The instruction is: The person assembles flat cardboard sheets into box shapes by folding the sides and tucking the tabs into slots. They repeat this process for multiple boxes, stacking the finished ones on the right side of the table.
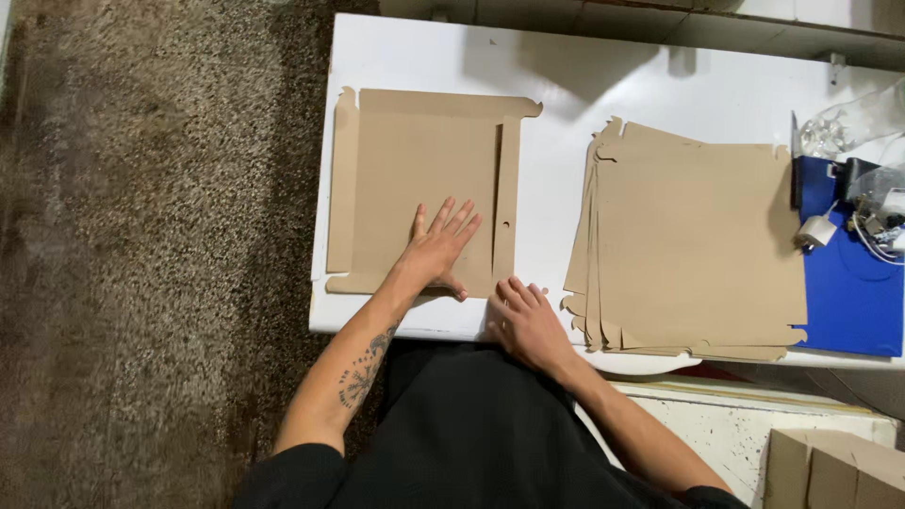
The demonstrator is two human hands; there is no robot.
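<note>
A flat brown cardboard box blank (415,170) lies on the left part of the white table (556,160), with narrow flaps along its left, top and right sides. My left hand (439,247) presses flat on the lower middle of this blank, fingers spread. My right hand (524,319) rests at the table's front edge, fingers at the blank's lower right corner by the right flap. To the right lies a stack of several similar cardboard blanks (693,245), touched by neither hand.
A blue sheet (848,292) lies at the table's right end with a white plug, cables and clear plastic on it. A speckled brown carpet (151,254) covers the floor to the left. A cardboard box (830,471) stands at the lower right.
</note>
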